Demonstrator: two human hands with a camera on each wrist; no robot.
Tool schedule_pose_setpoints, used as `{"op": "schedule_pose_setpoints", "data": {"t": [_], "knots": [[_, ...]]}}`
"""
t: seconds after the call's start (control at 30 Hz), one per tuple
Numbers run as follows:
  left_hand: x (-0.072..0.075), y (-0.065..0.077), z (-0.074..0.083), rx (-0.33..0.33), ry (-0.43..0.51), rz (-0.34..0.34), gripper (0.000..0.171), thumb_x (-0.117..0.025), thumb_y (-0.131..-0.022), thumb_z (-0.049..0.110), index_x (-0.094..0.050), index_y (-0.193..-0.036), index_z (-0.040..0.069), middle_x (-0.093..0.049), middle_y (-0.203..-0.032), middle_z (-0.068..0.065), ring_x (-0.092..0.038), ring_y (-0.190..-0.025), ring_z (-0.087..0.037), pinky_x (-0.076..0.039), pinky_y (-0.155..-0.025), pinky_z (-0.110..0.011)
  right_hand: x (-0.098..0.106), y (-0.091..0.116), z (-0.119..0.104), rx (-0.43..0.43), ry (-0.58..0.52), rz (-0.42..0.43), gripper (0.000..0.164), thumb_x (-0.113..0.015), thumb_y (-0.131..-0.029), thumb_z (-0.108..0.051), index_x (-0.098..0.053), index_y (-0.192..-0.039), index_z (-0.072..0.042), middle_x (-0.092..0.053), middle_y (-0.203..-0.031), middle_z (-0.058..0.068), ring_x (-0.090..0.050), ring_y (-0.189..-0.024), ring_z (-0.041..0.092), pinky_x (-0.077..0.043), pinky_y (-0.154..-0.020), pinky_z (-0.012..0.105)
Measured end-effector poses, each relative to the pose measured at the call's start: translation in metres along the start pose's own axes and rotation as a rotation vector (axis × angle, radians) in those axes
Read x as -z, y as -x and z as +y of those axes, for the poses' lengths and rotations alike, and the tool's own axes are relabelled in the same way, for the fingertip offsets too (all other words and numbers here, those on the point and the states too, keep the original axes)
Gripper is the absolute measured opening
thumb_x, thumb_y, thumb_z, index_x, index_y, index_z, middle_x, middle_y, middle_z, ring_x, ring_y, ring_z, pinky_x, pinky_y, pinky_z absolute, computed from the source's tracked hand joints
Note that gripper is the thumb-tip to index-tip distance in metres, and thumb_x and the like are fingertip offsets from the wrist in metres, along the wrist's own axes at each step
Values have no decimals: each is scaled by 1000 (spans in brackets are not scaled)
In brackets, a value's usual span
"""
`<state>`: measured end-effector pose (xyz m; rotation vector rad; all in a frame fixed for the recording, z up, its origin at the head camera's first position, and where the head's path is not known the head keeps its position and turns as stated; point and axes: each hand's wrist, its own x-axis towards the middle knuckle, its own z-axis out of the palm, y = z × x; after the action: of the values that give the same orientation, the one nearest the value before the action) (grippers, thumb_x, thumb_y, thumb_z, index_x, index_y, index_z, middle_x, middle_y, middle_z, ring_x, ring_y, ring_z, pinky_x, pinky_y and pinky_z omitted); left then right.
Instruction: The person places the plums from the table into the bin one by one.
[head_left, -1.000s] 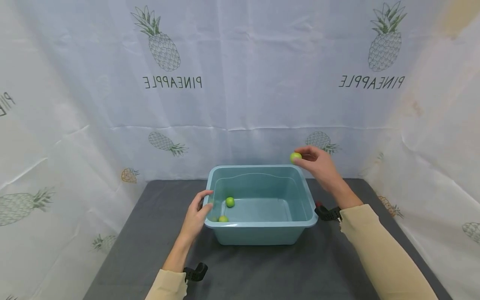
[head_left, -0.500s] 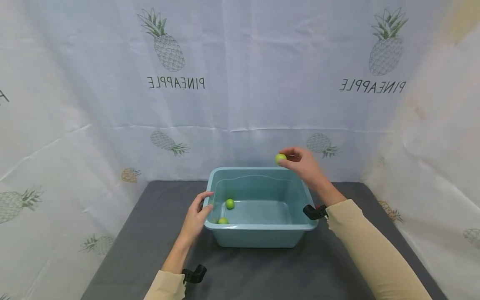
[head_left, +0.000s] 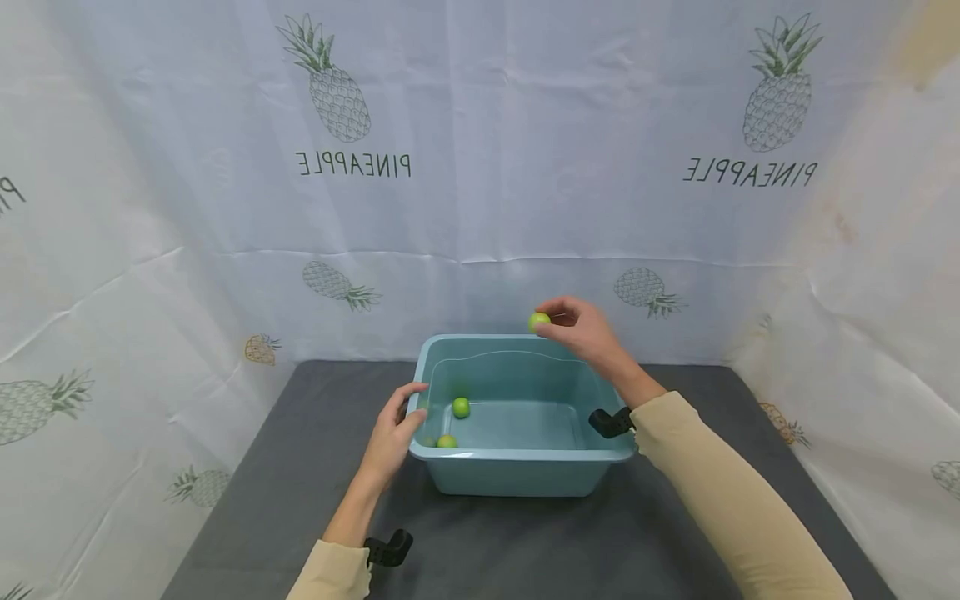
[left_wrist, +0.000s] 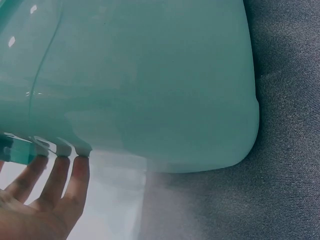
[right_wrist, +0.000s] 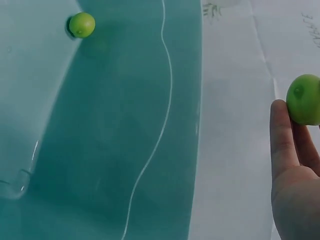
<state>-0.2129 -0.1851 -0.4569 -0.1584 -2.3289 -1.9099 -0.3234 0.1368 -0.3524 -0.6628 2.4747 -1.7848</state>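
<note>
Green is the lime (head_left: 537,320) which we pinch with the fingertips of our right hand (head_left: 585,331); in the head view it is a little right of the middle, just above the far rim of the blue-green tub (head_left: 517,475). With our left hand (head_left: 390,429) we are gripping the tub by its left rim. Inside, at the left part, we see an upper lime (head_left: 461,407) and a lower lime (head_left: 447,442), lying apart. Our dark table (head_left: 300,483) fills the lower frame.
</note>
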Motion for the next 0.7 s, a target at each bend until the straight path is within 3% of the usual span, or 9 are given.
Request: {"op": "schedule_pose_setpoints", "data": {"t": [0.17, 0.7], "knots": [[-3, -2, 0, 27, -7, 19, 39, -54, -104, 11, -52, -143, 9, -40, -156, -12, -40, -144, -32, -37, -107, -57, -7, -2, 4, -6, -7, -16, 39, -72, -97, -20, -61, -130, -2, -61, -126, 16, -60, -116, 30, -47, -99, 46], [-4, -2, -1, -4, 15, 4, 37, -53, -105, 9, -52, -142, 9, -40, -156, -14, -40, -144, -33, -35, -108, -56, -32, -12, 29, 8, -66, -60, 35, -71, -97, -15, -62, -127, 2, -61, -123, 19, -60, -114, 35, -47, -98, 48]]}}
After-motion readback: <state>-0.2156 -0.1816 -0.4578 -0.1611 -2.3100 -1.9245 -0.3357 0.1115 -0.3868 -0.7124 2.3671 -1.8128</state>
